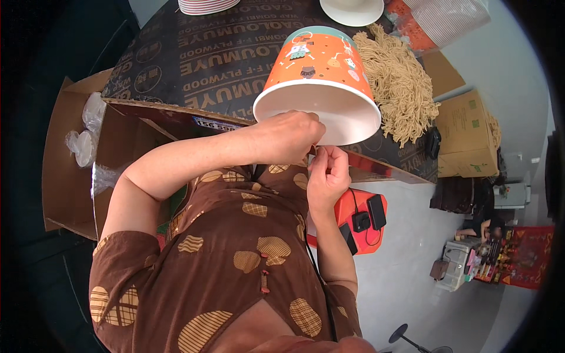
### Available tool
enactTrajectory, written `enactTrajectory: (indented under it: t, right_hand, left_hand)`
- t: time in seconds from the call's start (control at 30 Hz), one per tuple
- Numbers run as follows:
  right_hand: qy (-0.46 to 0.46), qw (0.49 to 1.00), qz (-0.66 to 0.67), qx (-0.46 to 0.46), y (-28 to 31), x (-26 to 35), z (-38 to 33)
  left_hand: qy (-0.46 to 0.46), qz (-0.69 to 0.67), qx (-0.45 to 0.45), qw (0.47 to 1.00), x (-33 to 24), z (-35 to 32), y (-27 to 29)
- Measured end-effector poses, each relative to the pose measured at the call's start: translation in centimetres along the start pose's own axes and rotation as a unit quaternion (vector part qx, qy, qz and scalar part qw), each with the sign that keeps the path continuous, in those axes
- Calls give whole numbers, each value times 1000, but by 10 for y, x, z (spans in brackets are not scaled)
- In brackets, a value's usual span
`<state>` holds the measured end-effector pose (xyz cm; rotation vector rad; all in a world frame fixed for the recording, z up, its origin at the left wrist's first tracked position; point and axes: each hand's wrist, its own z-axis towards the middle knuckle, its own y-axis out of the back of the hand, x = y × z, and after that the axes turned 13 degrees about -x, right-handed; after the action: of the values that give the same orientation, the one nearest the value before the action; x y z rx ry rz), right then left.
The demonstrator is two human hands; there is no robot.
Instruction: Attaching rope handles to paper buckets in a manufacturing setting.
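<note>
A large orange paper bucket (321,67) with cartoon prints and a teal base band lies tipped on the table, its white open mouth facing me. At the lower rim of that mouth, my left hand (289,136) is closed, its fingers curled and pinching. Just below and to the right, my right hand (329,173) is closed too, thumb pressed against its fingers. The hands nearly touch. Whatever is between their fingertips is too small and covered to make out. Beside the bucket lies a heap of tan cords (394,85).
The dark plywood table (159,47) ends close to me. Toward the back are a striped container (209,6), a white round container (353,13) and bagged stacked cups (447,23). Cardboard boxes (462,138) flank the table. A red stool (375,236) holds black devices (376,212).
</note>
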<state>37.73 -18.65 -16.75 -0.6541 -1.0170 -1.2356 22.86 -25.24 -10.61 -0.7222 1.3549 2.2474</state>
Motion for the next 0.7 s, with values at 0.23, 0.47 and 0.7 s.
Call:
enactTrajectory:
  t: [0.23, 0.47, 0.7]
  right_hand:
    - [174, 983, -63, -13, -5, -8, 7]
    - [192, 979, -66, -14, -7, -12, 8]
    - [247, 964, -100, -5, -6, -9, 11]
  left_hand:
    - [17, 2, 4, 1000, 0, -1, 2]
    - [39, -10, 27, 999, 3, 2, 4]
    - [94, -12, 70, 993, 5, 7, 2]
